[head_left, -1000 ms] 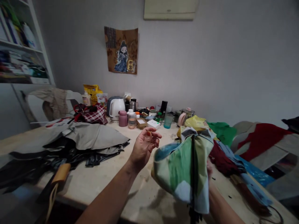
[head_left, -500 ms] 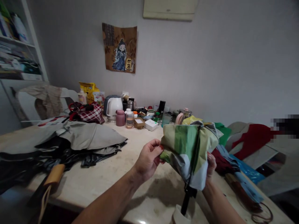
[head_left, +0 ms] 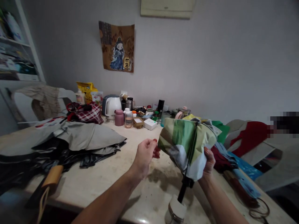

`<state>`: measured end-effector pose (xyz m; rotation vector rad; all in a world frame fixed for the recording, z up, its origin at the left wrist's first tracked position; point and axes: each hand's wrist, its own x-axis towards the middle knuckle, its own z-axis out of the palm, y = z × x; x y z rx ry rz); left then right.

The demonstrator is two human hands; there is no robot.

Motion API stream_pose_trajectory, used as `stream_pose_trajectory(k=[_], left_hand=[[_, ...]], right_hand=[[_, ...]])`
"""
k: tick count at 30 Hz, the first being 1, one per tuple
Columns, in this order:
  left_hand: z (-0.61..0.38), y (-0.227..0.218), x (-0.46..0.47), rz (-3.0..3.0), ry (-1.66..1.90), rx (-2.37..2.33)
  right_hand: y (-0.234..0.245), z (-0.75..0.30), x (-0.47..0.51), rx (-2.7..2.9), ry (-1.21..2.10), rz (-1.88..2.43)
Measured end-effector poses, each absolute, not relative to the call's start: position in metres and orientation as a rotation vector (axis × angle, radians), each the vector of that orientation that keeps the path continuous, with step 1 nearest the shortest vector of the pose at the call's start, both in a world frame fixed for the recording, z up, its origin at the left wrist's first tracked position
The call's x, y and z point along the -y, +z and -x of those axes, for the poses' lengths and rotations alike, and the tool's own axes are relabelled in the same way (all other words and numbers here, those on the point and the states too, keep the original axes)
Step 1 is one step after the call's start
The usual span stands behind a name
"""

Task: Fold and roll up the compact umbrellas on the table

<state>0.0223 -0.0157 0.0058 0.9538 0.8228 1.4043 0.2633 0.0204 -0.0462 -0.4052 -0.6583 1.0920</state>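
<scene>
A partly folded umbrella with a green, cream and pale-grey canopy stands tilted in front of me, its black shaft pointing down to a pale handle. My right hand grips the canopy from its right side; some of those fingers are hidden behind the cloth. At the left edge of the canopy is my left hand, fingers loosely curled and apart, with a small gap between fingertips and fabric.
A grey-and-black umbrella with a wooden handle lies on the left of the table. Folded umbrellas with a brown handle lie at right. Along the wall stand a kettle, a pink jar and small boxes.
My left hand has let go of the canopy's left edge and drawn slightly left. The umbrella has tilted, and my right hand shows more fully on its right side.
</scene>
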Motion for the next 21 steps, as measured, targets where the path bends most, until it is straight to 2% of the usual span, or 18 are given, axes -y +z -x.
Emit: stream_pose_trajectory(k=[3, 5, 14, 21], left_hand=[[-0.0239, 0.0007, 0.0174, -0.923, 1.145, -0.724], [-0.0251, -0.0012, 0.0192, -0.829, 1.097, -0.647], [-0.0289, -0.0012, 0.0228, -0.56, 1.033, -0.624], [-0.0314, -0.0045, 0.0184, -0.453, 1.162, -0.61]], right_hand=[[-0.0457, -0.2616, -0.0213, 0.656, 1.104, 0.39], [-0.0463, -0.2602, -0.0214, 0.658, 1.09, 0.387], [-0.0485, -0.2609, -0.023, 0.559, 1.061, 0.432], [-0.0458, -0.2595, -0.0221, 0.47, 1.089, 0.555]])
